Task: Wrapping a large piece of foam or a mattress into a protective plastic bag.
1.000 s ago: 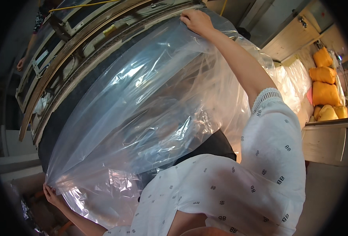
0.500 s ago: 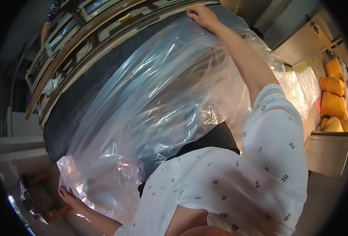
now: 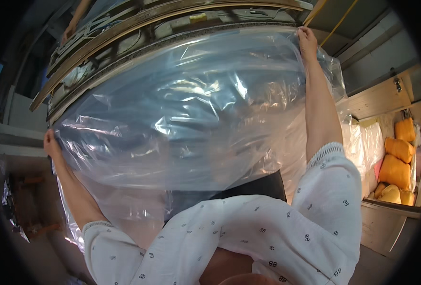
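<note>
The left hand (image 3: 52,142) and right hand (image 3: 307,39) each grasp an edge of the clear plastic bag (image 3: 191,114), stretched between them over a dark object.

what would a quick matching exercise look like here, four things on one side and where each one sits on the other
Things:
1. left hand
2. right hand
3. yellow sacks
4. clear plastic sheet

Places:
A. far right, in a wooden bin
B. gripping the sheet's upper right edge
C. spread across the middle
D. gripping the sheet's left edge

Pairs: 1-D, 2-B, 3-A, 4-C
</note>
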### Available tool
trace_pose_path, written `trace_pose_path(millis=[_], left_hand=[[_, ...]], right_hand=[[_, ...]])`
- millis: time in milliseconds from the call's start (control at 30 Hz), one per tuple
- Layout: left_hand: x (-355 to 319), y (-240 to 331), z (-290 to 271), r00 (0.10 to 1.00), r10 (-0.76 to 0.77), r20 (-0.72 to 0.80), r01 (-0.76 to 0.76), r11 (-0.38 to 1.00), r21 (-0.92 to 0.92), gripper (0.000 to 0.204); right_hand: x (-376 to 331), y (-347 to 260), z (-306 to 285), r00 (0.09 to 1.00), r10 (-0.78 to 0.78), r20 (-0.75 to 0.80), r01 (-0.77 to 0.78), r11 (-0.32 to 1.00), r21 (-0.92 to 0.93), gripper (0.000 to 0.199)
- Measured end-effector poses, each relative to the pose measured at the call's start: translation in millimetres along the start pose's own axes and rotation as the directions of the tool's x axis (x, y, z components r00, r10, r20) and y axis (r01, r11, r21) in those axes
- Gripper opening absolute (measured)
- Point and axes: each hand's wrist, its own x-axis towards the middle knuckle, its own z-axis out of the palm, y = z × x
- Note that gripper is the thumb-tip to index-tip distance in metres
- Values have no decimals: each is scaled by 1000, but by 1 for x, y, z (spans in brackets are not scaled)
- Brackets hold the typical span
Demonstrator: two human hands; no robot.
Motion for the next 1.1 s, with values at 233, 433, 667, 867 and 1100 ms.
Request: trace_pose_path(millis=[233, 433, 667, 867, 1100], left_hand=[[42, 33, 48, 990, -70, 124, 79, 995, -62, 31], [60, 22, 52, 977, -132, 166, 160, 972, -169, 29], [61, 31, 80, 992, -42, 123, 66, 978, -199, 27], [77, -4, 77, 992, -119, -35, 121, 989, 83, 29], [87, -27, 50, 925, -370, 83, 374, 851, -370, 26]], right_hand=[[25, -1, -11, 995, 53, 85, -64, 989, 131, 23], [35, -1, 4, 997, -43, 62, 43, 999, -11, 26], [38, -8, 1, 979, -189, -70, 162, 945, -285, 29], [43, 5, 3, 969, -180, -168, 109, 926, -360, 38], [47, -3, 4, 971, -118, -210, 86, 984, -156, 37]])
